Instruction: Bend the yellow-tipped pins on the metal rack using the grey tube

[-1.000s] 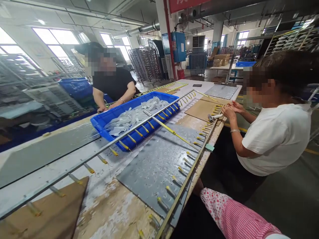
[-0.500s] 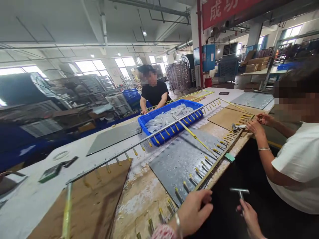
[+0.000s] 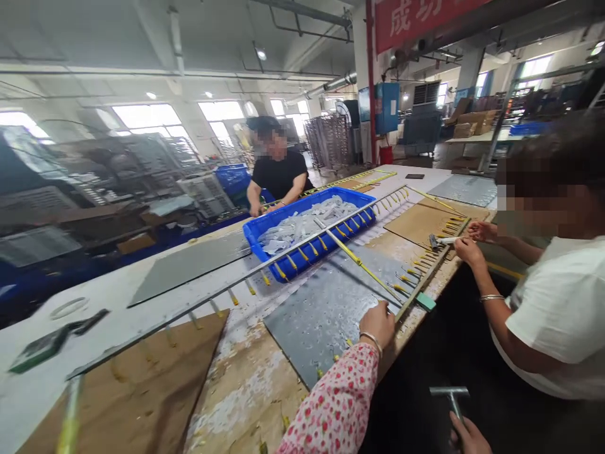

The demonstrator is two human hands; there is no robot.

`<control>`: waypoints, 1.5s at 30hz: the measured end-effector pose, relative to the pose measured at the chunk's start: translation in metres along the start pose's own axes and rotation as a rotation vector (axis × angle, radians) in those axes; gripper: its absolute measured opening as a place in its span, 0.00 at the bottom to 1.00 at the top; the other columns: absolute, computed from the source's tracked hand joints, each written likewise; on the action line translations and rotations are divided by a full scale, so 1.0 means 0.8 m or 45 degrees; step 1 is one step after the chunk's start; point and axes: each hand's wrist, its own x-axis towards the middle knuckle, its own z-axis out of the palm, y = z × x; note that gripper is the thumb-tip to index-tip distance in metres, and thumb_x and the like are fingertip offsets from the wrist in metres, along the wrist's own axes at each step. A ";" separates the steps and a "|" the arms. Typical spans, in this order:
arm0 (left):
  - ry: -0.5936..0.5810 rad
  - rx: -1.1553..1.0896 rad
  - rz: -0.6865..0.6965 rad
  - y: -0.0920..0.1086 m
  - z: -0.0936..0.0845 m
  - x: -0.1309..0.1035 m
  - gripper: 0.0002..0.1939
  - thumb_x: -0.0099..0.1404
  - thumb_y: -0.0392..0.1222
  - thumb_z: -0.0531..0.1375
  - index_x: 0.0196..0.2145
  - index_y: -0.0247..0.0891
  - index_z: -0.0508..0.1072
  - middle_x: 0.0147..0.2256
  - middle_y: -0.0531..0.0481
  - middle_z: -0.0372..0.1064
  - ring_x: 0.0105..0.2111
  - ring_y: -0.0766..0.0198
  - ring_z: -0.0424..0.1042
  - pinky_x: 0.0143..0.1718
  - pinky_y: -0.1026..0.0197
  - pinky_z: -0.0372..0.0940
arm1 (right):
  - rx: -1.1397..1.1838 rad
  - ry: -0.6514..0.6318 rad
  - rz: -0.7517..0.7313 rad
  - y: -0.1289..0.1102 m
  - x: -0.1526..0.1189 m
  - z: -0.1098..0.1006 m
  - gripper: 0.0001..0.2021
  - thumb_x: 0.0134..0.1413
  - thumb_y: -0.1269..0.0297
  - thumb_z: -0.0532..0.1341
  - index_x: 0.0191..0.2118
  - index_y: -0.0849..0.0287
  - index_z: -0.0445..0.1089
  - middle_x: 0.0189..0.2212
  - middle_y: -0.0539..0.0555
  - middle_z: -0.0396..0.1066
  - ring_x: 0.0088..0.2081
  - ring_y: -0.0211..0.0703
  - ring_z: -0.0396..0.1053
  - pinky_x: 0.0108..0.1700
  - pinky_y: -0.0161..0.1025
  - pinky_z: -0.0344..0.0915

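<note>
Two bare hands reach in from the near side of the desk (image 3: 243, 384). The left hand (image 3: 378, 323) is over the near rail of the metal frame (image 3: 422, 282), fingers bent downward; I cannot tell whether it grips anything. Below the desk edge, near and right, the right hand (image 3: 466, 435) is closed around the handle of a T-shaped tool (image 3: 450, 392), its crossbar upward.

The frame spans the desk, carrying rows of yellow hooks (image 3: 235, 297) and passing over a blue tub (image 3: 258, 243) of pale, see-through pieces (image 3: 302, 225). A grey mat (image 3: 307, 318) lies beneath it in the middle, a brown board (image 3: 165, 378) near left. A green block (image 3: 426, 301) sits by the near rail, right of the left hand. At right, a person in white (image 3: 562, 302) works with both hands at the frame's edge; another in black (image 3: 278, 173) stands beyond the tub.
</note>
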 end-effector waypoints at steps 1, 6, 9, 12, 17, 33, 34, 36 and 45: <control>0.019 -0.060 -0.036 -0.002 0.003 0.004 0.17 0.67 0.39 0.54 0.53 0.39 0.69 0.44 0.42 0.75 0.47 0.55 0.74 0.47 0.58 0.65 | 0.044 0.028 -0.049 -0.006 -0.009 0.007 0.23 0.23 0.40 0.67 0.20 0.54 0.65 0.14 0.51 0.63 0.19 0.47 0.66 0.21 0.41 0.63; 0.189 -0.442 -0.135 -0.010 0.017 0.016 0.22 0.66 0.36 0.58 0.57 0.35 0.63 0.43 0.45 0.76 0.40 0.62 0.75 0.45 0.61 0.65 | 0.160 0.044 -0.184 -0.038 -0.032 0.034 0.28 0.24 0.37 0.68 0.23 0.57 0.66 0.12 0.46 0.59 0.17 0.39 0.59 0.22 0.36 0.57; 0.291 -0.560 -0.171 -0.008 0.023 0.017 0.19 0.66 0.39 0.59 0.54 0.35 0.66 0.40 0.47 0.76 0.37 0.62 0.75 0.42 0.62 0.64 | 0.179 -0.004 -0.257 -0.051 -0.038 0.037 0.29 0.29 0.36 0.68 0.28 0.58 0.68 0.13 0.45 0.61 0.19 0.39 0.60 0.24 0.36 0.58; 0.311 -0.510 -0.115 -0.002 0.024 0.015 0.14 0.67 0.40 0.59 0.50 0.39 0.70 0.38 0.50 0.76 0.34 0.63 0.75 0.39 0.62 0.63 | 0.161 -0.059 -0.361 -0.068 -0.046 0.034 0.29 0.35 0.35 0.67 0.31 0.59 0.68 0.14 0.45 0.62 0.19 0.39 0.60 0.25 0.36 0.58; 0.306 -0.311 0.069 0.007 0.026 0.014 0.12 0.69 0.42 0.57 0.50 0.46 0.72 0.41 0.52 0.76 0.37 0.61 0.74 0.38 0.61 0.62 | 0.123 -0.108 -0.524 -0.107 -0.057 0.027 0.26 0.44 0.38 0.66 0.35 0.59 0.68 0.17 0.46 0.63 0.21 0.37 0.60 0.23 0.32 0.56; 0.265 0.014 0.278 0.003 0.036 0.014 0.10 0.70 0.39 0.55 0.43 0.41 0.76 0.41 0.46 0.70 0.43 0.58 0.69 0.42 0.60 0.64 | -0.358 -0.126 -1.327 -0.264 -0.083 0.044 0.18 0.62 0.58 0.58 0.55 0.58 0.64 0.26 0.48 0.69 0.27 0.39 0.68 0.32 0.36 0.68; 0.251 0.000 0.255 0.003 0.034 0.016 0.10 0.70 0.39 0.55 0.42 0.41 0.76 0.41 0.47 0.71 0.42 0.58 0.69 0.42 0.60 0.64 | -0.378 -0.103 -1.390 -0.268 -0.082 0.047 0.18 0.62 0.58 0.58 0.55 0.58 0.64 0.27 0.48 0.70 0.27 0.39 0.69 0.33 0.37 0.68; 0.224 -0.017 0.233 0.004 0.032 0.018 0.09 0.70 0.39 0.55 0.42 0.41 0.76 0.41 0.47 0.71 0.42 0.59 0.70 0.43 0.60 0.63 | -0.395 -0.027 -1.517 -0.270 -0.076 0.052 0.17 0.63 0.58 0.57 0.55 0.57 0.64 0.30 0.50 0.73 0.29 0.41 0.71 0.35 0.39 0.71; 0.198 -0.063 0.256 0.003 0.030 0.023 0.09 0.69 0.37 0.55 0.42 0.40 0.76 0.40 0.47 0.71 0.42 0.59 0.70 0.45 0.61 0.64 | -0.754 -0.066 -1.621 -0.285 -0.058 0.050 0.18 0.65 0.62 0.55 0.58 0.56 0.67 0.53 0.57 0.73 0.52 0.51 0.72 0.54 0.46 0.70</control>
